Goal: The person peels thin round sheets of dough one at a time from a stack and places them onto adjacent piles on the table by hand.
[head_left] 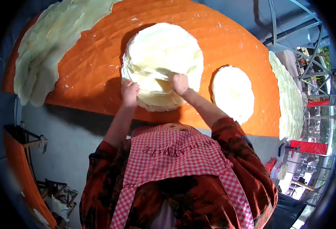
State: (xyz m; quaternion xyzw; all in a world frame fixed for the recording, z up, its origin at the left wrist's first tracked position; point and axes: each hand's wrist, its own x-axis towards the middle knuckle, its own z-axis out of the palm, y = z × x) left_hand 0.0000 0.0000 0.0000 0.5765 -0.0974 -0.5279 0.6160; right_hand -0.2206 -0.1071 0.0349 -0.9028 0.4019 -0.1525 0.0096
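Note:
A tall stack of thin, round, pale cream sheets point(164, 45) lies on an orange-covered table point(95, 65) in front of me. My right hand point(180, 83) is closed on the top sheet at the stack's near right part, and the sheet creases up around the fingers. At the near left rim, my left hand point(130, 92) has its fingers curled over the edge of the sheets. A smaller stack of similar round sheets point(233, 93) sits to the right, apart from both hands.
Overlapping pale sheets point(57, 42) cover the table's left end, and more sheets point(286, 99) lie at its right end. White scraps dot the orange surface. A metal frame with an orange panel point(25, 175) stands low on the left. Metal trusses point(317, 76) rise on the right.

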